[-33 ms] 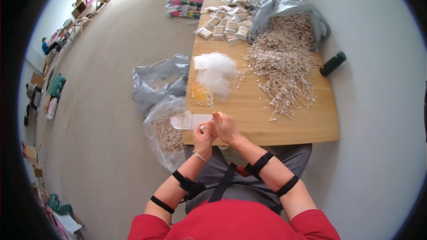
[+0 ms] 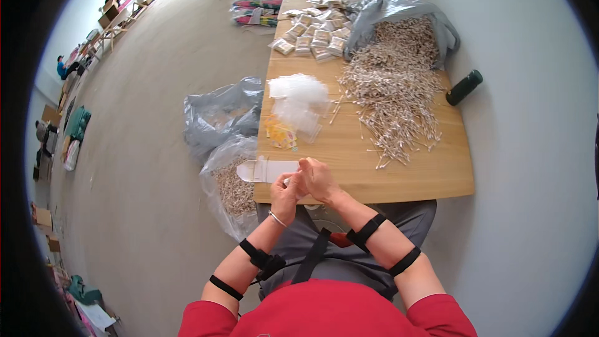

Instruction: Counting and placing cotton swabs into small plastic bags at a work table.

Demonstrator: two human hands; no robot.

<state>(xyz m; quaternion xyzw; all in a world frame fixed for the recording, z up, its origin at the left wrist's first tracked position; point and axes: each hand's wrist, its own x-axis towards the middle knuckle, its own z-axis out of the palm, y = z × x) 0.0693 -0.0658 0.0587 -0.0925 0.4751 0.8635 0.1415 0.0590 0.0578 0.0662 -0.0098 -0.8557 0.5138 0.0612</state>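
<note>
My left hand (image 2: 284, 198) and my right hand (image 2: 319, 181) are pressed together at the table's near left edge. Both are closed around cotton swabs (image 2: 287, 181), of which only a small white end shows at the left fingers; the rest is hidden. Just beyond my hands lies a flat white holder (image 2: 274, 171) with a rounded left end sticking out past the table edge. Further up are yellow printed cards (image 2: 281, 132) and a stack of clear plastic bags (image 2: 298, 97). A large heap of loose cotton swabs (image 2: 396, 97) spreads to the right.
The heap spills from a grey plastic bag (image 2: 450, 31) by the wall. A dark bottle (image 2: 464, 88) stands at the table's right edge. Filled small packs (image 2: 321, 37) lie at the back. On the floor left, an open bag holds more swabs (image 2: 236, 187) beside a grey bag (image 2: 218, 112).
The whole view shifts very slightly, with the table a little further left. My hands keep the same closed pose against each other.
</note>
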